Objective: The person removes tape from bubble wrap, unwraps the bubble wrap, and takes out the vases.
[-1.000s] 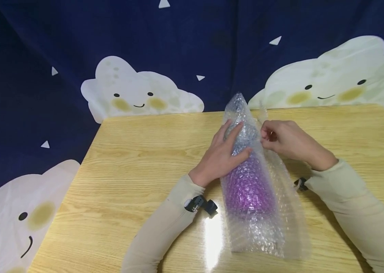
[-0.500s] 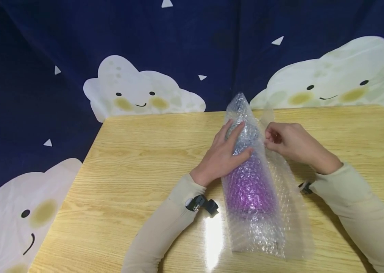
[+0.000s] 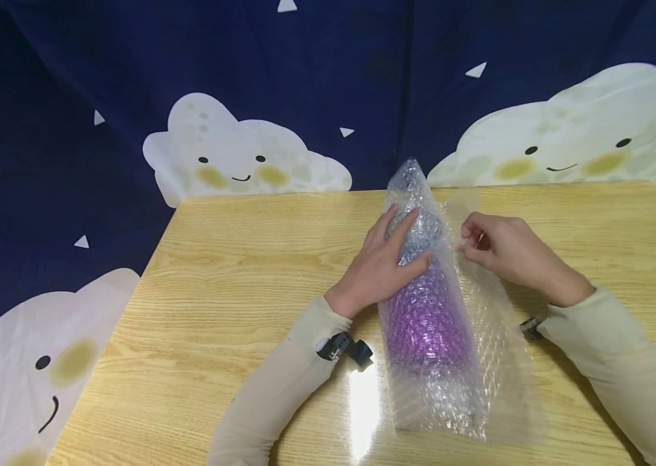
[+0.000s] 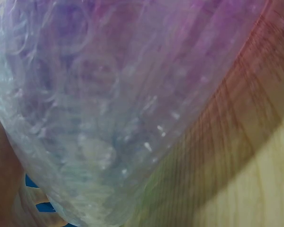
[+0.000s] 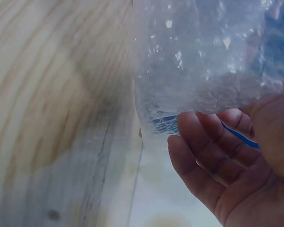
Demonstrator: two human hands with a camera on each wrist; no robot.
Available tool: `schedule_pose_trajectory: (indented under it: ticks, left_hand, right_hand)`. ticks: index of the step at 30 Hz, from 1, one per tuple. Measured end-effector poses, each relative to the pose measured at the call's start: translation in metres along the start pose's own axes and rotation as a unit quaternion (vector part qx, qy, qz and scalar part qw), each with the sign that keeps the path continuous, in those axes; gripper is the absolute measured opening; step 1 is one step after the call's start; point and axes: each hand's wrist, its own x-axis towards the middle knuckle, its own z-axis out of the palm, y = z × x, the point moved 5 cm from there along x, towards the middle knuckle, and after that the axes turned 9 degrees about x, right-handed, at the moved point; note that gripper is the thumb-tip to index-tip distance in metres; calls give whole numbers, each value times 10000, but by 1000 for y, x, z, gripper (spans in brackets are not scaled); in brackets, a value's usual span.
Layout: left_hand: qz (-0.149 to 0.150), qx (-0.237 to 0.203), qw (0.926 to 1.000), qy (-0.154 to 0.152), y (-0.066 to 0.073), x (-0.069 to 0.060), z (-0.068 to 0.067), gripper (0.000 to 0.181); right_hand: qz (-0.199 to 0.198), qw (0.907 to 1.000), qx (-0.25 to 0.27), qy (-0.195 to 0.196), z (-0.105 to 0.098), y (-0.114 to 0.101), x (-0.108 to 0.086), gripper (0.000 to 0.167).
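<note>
Head view showed my left hand (image 3: 377,265), fingers spread, resting on the bubble-wrapped purple object (image 3: 428,330) lying on the wooden table (image 3: 235,291); my right hand (image 3: 505,252) pinched its loose flap (image 3: 493,349).

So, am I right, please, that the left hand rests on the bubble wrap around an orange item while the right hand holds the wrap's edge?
Not quite: the wrapped item looks purple, as the head view shows; the left hand and right hand are as you say.
</note>
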Motion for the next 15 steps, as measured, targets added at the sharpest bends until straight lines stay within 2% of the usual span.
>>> schedule_pose_trajectory:
  ticks: [15]
  left_hand:
    - [0,-29,10000,7,0,0,0,80]
  right_hand:
    - [160,9999,-16,-53,1,10,-6,12]
